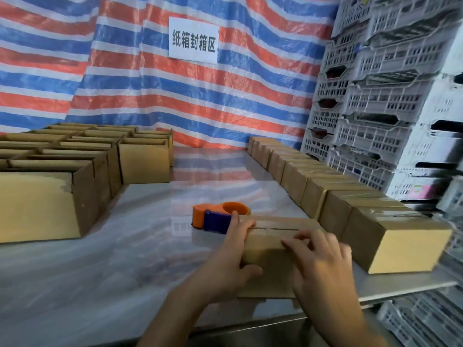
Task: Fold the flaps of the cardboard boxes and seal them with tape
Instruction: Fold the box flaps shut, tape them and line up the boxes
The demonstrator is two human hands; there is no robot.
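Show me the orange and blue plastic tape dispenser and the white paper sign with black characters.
Orange and blue plastic tape dispenser (217, 218): head view, on its blue body.
White paper sign (193, 37): head view, on the middle of the sheet.

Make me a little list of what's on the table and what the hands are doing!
In front: box, flaps folded shut
Left hand: grips the box's left end
Right hand: bent fingertips touch the box's top edge
Tape dispenser: orange and blue, on the table behind the box
Left side: open boxes
Right side: row of closed boxes
Far right: stacked crates
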